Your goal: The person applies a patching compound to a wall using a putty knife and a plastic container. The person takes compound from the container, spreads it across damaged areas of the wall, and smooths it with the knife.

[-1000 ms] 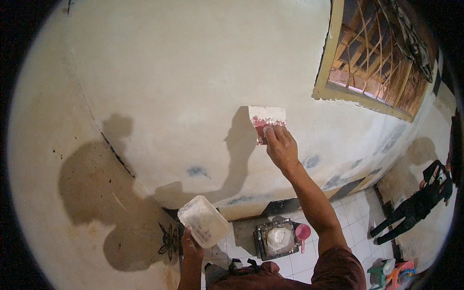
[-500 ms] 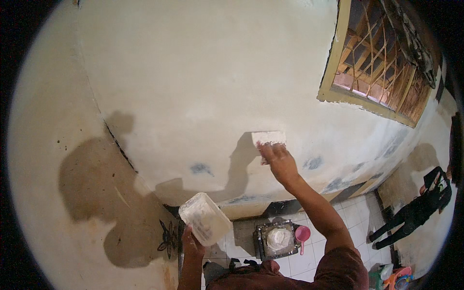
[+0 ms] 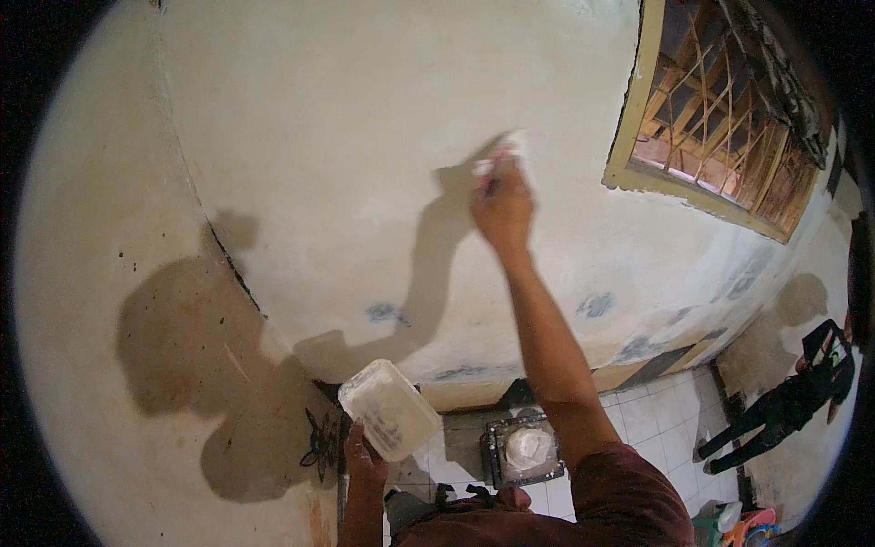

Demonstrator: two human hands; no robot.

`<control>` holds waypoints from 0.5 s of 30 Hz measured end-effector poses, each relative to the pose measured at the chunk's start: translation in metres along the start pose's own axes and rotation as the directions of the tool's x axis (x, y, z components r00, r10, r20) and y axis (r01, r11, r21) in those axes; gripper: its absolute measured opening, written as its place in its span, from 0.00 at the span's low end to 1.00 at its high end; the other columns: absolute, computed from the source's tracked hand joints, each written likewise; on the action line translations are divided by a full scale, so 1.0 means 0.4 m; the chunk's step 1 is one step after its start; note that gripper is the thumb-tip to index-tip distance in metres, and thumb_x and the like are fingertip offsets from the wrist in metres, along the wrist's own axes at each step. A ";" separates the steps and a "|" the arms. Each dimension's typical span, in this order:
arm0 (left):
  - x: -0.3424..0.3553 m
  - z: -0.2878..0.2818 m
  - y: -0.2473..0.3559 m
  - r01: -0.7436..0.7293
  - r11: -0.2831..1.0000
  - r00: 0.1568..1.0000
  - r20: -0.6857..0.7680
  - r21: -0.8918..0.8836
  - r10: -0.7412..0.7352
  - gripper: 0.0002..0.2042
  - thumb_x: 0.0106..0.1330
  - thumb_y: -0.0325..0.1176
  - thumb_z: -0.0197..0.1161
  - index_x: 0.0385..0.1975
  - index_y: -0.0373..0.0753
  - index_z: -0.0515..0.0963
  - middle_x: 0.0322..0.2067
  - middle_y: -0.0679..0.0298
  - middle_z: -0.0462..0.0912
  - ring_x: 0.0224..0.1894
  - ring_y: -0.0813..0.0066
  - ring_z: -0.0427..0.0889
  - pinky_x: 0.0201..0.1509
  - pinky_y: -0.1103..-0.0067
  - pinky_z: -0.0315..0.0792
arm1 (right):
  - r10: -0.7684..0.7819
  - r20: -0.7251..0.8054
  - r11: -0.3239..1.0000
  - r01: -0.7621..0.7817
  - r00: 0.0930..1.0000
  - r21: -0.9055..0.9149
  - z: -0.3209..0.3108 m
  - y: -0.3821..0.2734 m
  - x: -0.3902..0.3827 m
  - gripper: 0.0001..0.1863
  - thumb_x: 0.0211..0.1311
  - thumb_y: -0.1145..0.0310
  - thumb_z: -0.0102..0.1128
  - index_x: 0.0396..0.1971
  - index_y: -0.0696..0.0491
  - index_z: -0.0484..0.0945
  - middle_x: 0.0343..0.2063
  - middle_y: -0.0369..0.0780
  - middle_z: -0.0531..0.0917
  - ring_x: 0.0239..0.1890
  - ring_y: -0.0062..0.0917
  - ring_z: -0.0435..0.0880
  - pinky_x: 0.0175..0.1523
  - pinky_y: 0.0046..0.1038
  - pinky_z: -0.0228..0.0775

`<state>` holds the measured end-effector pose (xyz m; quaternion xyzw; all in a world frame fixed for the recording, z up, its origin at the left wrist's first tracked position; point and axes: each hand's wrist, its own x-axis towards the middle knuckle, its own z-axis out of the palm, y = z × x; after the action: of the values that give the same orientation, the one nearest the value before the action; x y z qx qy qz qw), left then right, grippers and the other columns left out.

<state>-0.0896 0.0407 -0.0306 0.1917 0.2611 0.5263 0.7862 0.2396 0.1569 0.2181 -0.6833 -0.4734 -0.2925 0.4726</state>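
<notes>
My right hand [image 3: 503, 214] is raised against the pale wall [image 3: 346, 137], closed around a wide putty knife [image 3: 513, 150] smeared with white. Motion blurs the blade; it is at the wall surface, left of the window. Lower down, my left hand [image 3: 366, 456] grips a rectangular whitish plastic tub [image 3: 390, 410] by its near left side. White residue coats the inside of the tub. Bluish-grey patches [image 3: 386, 312] mark the lower wall between the hands.
On the tiled floor, a dark square stand [image 3: 492, 456] bears a white bag or lump [image 3: 529, 448]. A barred window [image 3: 711, 128] is at upper right. Another person in dark clothes [image 3: 784, 401] stands far right, near colourful items [image 3: 752, 524] on the floor.
My right hand has swept the putty knife up the wall and turned it. My right arm now hides the pink dipper. The left hand and tub have barely moved.
</notes>
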 end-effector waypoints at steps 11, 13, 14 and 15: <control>-0.015 -0.029 0.016 -0.004 1.000 0.996 -0.086 -0.024 0.002 0.23 0.65 0.42 0.57 0.55 0.34 0.66 0.48 0.54 0.76 0.49 0.59 0.77 0.51 0.61 0.75 | -0.580 0.067 0.809 0.584 0.812 -0.071 -0.017 -0.214 -0.073 0.22 0.55 0.69 0.56 0.52 0.54 0.70 0.35 0.42 0.76 0.34 0.34 0.80 0.32 0.33 0.78; -0.009 -0.040 0.014 0.004 0.999 0.998 -0.067 -0.035 -0.007 0.23 0.66 0.41 0.57 0.56 0.34 0.66 0.48 0.54 0.76 0.50 0.59 0.77 0.51 0.61 0.75 | -0.603 0.087 0.758 0.604 0.793 -0.247 0.001 -0.134 -0.025 0.25 0.56 0.67 0.56 0.56 0.52 0.68 0.40 0.43 0.76 0.39 0.37 0.79 0.37 0.38 0.77; -0.005 -0.046 0.007 0.014 0.999 0.998 -0.052 -0.050 -0.017 0.23 0.66 0.41 0.57 0.56 0.34 0.66 0.49 0.54 0.75 0.50 0.59 0.77 0.52 0.61 0.75 | -0.603 0.208 0.724 0.638 0.770 -0.261 0.010 -0.070 -0.033 0.26 0.57 0.66 0.56 0.57 0.51 0.67 0.42 0.43 0.76 0.40 0.38 0.78 0.40 0.41 0.76; -0.004 -0.053 -0.005 0.027 0.998 0.999 -0.041 -0.064 -0.030 0.24 0.66 0.41 0.57 0.56 0.34 0.65 0.49 0.54 0.75 0.50 0.59 0.77 0.52 0.61 0.74 | -0.590 0.329 0.691 0.672 0.737 -0.268 0.026 0.009 -0.051 0.26 0.57 0.66 0.56 0.58 0.50 0.67 0.43 0.43 0.76 0.41 0.39 0.78 0.42 0.44 0.75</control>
<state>-0.1018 0.0391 -0.0481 0.1519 0.2632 0.5269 0.7938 0.2347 0.1587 0.1956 -0.5809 -0.6649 -0.4449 0.1505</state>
